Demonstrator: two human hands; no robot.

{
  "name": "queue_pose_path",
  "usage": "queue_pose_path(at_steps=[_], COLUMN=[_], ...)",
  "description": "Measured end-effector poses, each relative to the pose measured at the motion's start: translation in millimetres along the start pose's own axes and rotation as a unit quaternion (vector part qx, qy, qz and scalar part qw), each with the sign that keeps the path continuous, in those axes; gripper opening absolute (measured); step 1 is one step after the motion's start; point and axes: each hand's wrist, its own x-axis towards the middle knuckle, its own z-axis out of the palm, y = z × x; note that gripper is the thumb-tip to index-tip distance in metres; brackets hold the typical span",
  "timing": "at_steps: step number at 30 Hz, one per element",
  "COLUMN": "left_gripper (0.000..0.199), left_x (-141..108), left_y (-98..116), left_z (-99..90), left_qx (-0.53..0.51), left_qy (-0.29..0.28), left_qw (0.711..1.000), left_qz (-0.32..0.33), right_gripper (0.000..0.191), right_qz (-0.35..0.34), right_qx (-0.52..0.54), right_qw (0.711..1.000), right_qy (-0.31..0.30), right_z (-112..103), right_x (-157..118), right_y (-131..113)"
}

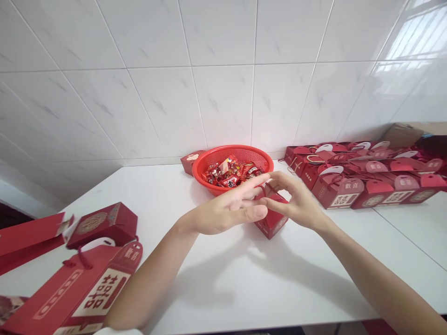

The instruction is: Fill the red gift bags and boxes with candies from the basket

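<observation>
Apparently closing a small red cardboard box [271,226] on the white table [157,197], left fingers [252,185] open, right fingers [285,181] curled but grip unclear, with red handled boxes [340,193] seemingly done at right, wrapped sweets [230,181] left in a red plastic basket [196,170].

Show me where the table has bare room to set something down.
Bare table shows between left boxes and basket; between left forearm and right forearm; and between right forearm and right boxes. Crowded: at left boxes, right boxes, and around left hand, right hand and small box.
</observation>
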Motion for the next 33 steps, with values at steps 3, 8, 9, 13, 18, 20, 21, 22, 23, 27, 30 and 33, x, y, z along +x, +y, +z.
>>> queue_pose_path(at_steps=[3,8,9,13,18,20,21,22,23,27,30,33], left_gripper=[0.084,0.086,0.086,0.075,0.051,0.049,0.049,0.049,0.049,0.052,0.053,0.052], left_x=[-1,-1,-1,-3,-8,-9,-9,-8,-7,-3,-1,1], left_y=[2,-2,-2,0,5,5,4,3,1,-5,-5,-2], left_z=[2.2,3.3,3.5,2.2,-1.8,-1.5,-0.9,-0.2,0.7,4.5,8.6,15.0], left_qx=[0.026,0.033,0.040,0.116,0.256,0.295,0.307,0.317,0.326,0.365,0.360,0.339], left_qy=[-0.015,-0.028,-0.027,0.001,-0.054,-0.114,-0.141,-0.162,-0.175,-0.175,-0.192,-0.220], left_qw=[0.999,0.999,0.999,0.993,0.965,0.948,0.941,0.934,0.929,0.914,0.913,0.915], left_qz=[-0.012,-0.003,-0.004,-0.005,0.016,0.028,0.030,0.029,0.022,-0.018,-0.015,-0.001], right_gripper=[0.023,0.024,0.024,0.024,0.018,0.017,0.017,0.016,0.015,0.019,0.021,0.022], right_qz=[0.011,0.023,0.021,0.001,0.001,0.013,0.019,0.026,0.038,0.157,0.275,0.293], right_qx=[-0.015,-0.017,-0.025,-0.078,-0.177,-0.211,-0.226,-0.238,-0.245,-0.217,-0.244,-0.342], right_qw=[1.000,0.999,0.998,0.990,0.950,0.919,0.900,0.880,0.860,0.816,0.787,0.746], right_qy=[0.001,0.032,0.045,0.116,0.259,0.334,0.372,0.411,0.445,0.512,0.495,0.490], right_z=[6,12,12,4,-41,-70,-87,-104,-121,-187,-231,-272], right_x=[3,2,1,-13,-45,-60,-68,-75,-82,-105,-116,-124], right_y=[-1,2,2,0,-1,1,3,6,10,32,52,71])
